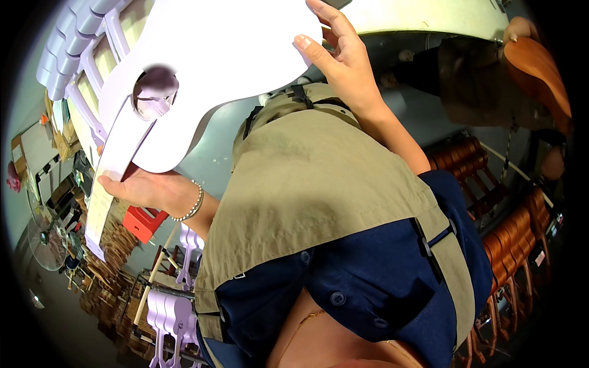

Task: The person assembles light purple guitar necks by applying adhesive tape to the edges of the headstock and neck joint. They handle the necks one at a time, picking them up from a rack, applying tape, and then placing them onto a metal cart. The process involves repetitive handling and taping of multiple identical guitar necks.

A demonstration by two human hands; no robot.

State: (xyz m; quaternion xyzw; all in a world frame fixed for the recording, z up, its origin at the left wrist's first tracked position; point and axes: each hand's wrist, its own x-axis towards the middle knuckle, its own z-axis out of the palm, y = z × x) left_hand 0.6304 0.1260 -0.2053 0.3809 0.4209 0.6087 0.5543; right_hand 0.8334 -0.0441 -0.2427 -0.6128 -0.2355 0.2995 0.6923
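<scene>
Guitar body (pixel 215 55), painted white and unstrung, sits raised in front of my chest, above the khaki apron (pixel 319 184), with its round sound hole (pixel 153 92) facing me and its neck (pixel 110 165) sloping down toward the lower left.

Hand state:
- My left hand (pixel 138 187) is closed round the lower part of the neck, thumb on the near side, a bead bracelet (pixel 190 208) at the wrist. It carries the weight at that end.
- My right hand (pixel 337 55) is spread wide against the body's right edge, thumb on the near face and fingers reaching behind. It steadies more than it clamps.

Procedure as I judge it for turning and checking the piece:
1. I keep the left grip firm and let the right hand act as the pivot, so the body turns without slipping.
2. I contact edges only, since a fresh coat would likely mark under fingertip pressure.
3. I keep the body away from the pale curved panel (pixel 429 18) just above my right hand.

Surroundings: white guitar necks (pixel 86 37) are racked at upper left, brown varnished necks (pixel 515 239) at right, a red box (pixel 144 222) below my left wrist, and a fan (pixel 43 239) at far left. I cannot tell whether the coat is dry.
</scene>
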